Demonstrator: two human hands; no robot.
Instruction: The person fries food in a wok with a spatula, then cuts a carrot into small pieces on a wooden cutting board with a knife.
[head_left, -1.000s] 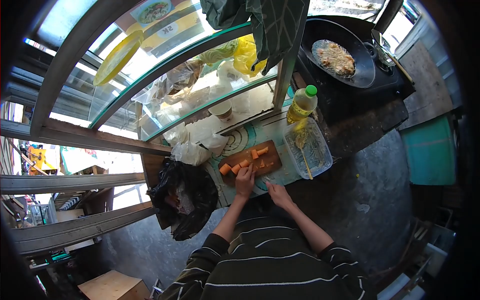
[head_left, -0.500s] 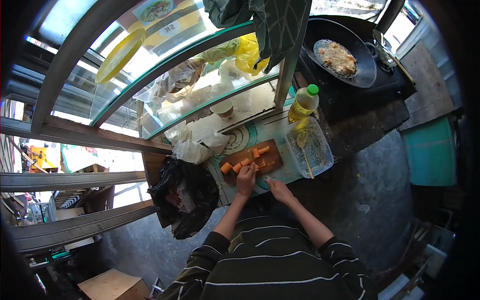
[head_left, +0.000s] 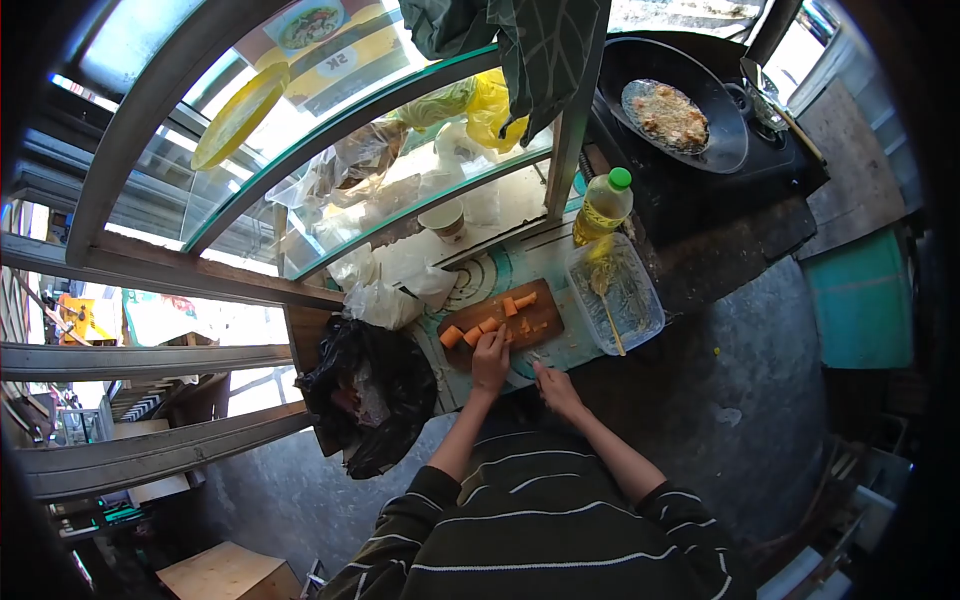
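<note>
Orange carrot pieces (head_left: 488,325) lie on a brown wooden cutting board (head_left: 549,318), with smaller bits toward its right side. Closed over the board's near edge, my left hand (head_left: 490,362) pinches a carrot piece that its fingers mostly cover. My right hand (head_left: 557,388) is closed just to the right, at the counter's front edge. A knife (head_left: 535,358) is in its grip; only a small pale part shows past the fingers. To the right of the board stands a clear plastic container (head_left: 640,300) with a yellow-smeared spoon or brush resting in it.
Behind the container stands an oil bottle (head_left: 604,207) with a green cap. A black wok (head_left: 735,140) with frying food sits on the stove at the back right. White plastic bags (head_left: 385,303) and a black bag (head_left: 400,375) are left of the board. A glass case (head_left: 400,215) rises behind.
The view has shifted slightly. Both hands stay near the board's front edge, the right one turned a little; the carrot pieces lie much as before.
</note>
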